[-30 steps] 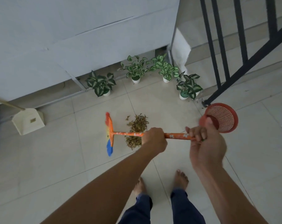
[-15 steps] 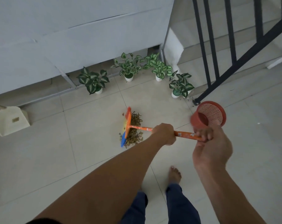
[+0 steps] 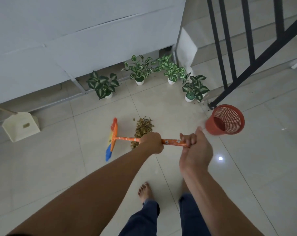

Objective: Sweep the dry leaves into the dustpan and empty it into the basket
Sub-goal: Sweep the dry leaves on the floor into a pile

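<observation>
The broom head (image 3: 112, 139) had swung left, off the leaf pile (image 3: 143, 128).
Left hand (image 3: 151, 143) and right hand (image 3: 194, 150) gripped its handle (image 3: 127, 138); with the dustpan (image 3: 21, 127) well apart, a hard stroke might scatter leaves.

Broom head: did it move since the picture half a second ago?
Yes. The broom head moved left, off the dry leaves and toward the dustpan; bare floor now shows between it and the pile.
</observation>
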A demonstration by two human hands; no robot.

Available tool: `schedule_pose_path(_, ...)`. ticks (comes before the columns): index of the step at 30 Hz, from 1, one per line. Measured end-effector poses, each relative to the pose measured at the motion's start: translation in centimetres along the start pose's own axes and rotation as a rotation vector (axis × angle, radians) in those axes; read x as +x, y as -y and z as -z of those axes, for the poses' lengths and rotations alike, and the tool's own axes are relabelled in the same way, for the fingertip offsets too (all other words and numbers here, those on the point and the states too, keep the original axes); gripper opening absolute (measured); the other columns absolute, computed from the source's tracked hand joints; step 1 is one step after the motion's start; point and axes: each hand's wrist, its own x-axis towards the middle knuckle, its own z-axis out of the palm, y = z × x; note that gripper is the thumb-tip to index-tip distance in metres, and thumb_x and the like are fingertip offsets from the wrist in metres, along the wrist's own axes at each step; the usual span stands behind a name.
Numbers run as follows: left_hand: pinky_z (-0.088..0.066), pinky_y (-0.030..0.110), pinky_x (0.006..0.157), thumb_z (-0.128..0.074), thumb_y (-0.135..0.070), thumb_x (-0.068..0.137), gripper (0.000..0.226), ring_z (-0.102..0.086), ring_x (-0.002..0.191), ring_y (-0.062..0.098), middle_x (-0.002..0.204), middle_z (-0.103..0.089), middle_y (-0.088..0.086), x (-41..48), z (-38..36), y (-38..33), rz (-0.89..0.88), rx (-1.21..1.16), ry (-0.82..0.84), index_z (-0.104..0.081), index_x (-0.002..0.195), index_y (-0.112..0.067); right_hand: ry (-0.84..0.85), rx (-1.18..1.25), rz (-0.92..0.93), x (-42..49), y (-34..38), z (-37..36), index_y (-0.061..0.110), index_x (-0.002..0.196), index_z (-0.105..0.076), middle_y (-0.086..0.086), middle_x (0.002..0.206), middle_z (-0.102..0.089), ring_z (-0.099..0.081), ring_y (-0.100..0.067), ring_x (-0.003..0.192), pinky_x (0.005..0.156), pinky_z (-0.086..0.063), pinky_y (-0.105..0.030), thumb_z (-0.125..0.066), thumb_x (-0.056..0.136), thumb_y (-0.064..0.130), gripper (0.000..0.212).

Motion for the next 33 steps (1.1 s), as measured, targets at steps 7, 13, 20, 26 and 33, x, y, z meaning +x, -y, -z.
schedule_pose_path(7, -0.049, 0.032, 0.067, -0.051, -0.033, 0.098, 0.020, -0.066, 0.090, 0.027, 0.084, -0.058, -0.001, 2.1, 0.2, -4.3, -0.168, 0.027, 0.053, -0.057, 0.089, -0.016, -0.118, -0.021, 0.066, 1.1, 1.7, 2.9, 0.025, 0.044, -0.047, 0.003, 0.050, -0.042, -0.053, -0.015, 0.055, 0.095, -0.053, -0.041, -0.051, 0.104, 0.021, 0.060)
schedule_pose_path(13, -0.045, 0.031, 0.067, -0.052, -0.033, 0.098, 0.018, -0.059, 0.081, 0.023, 0.077, -0.054, -0.003, 1.4, 1.2, -10.6, -0.235, 0.070, 0.070, -0.058, 0.092, -0.017, -0.119, 0.066, 0.089, 2.8, 8.2, 5.5, 0.023, 0.053, -0.046, 0.003, 0.055, -0.037, -0.042, -0.013, 0.051, 0.087, -0.058, -0.037, -0.052, 0.102, 0.022, 0.049)
schedule_pose_path(20, -0.046, 0.030, 0.063, -0.053, -0.028, 0.096, 0.014, -0.063, 0.080, 0.024, 0.082, -0.058, -0.002, -0.9, 0.0, -10.6, 0.058, -0.098, -0.106, -0.058, 0.088, -0.017, 0.209, -0.153, 0.084, 5.2, 9.2, 6.2, 0.024, 0.052, -0.046, 0.004, 0.047, -0.039, -0.043, -0.012, 0.046, 0.074, -0.058, -0.027, -0.047, 0.102, 0.014, 0.051)
schedule_pose_path(26, -0.052, 0.037, 0.076, -0.052, -0.021, 0.096, 0.022, -0.067, 0.104, 0.031, 0.113, -0.066, 0.009, -1.8, -4.2, -10.3, 0.297, -0.383, -0.131, -0.066, 0.110, -0.011, 0.456, -0.381, 0.052, 6.6, 6.3, 6.2, 0.023, 0.044, -0.043, 0.000, 0.042, -0.034, -0.036, -0.021, 0.047, 0.072, -0.048, -0.038, -0.049, 0.101, 0.007, 0.060)
schedule_pose_path(33, -0.051, 0.040, 0.080, -0.049, -0.016, 0.094, 0.023, -0.065, 0.105, 0.033, 0.114, -0.063, 0.010, 1.0, -2.3, -15.3, 0.367, -0.561, -0.240, -0.063, 0.111, -0.009, 0.728, -0.451, 0.148, 11.3, 9.9, 5.5, 0.025, 0.040, -0.039, -0.001, 0.042, -0.027, -0.029, -0.017, 0.045, 0.063, -0.030, -0.045, -0.049, 0.093, 0.011, 0.056)
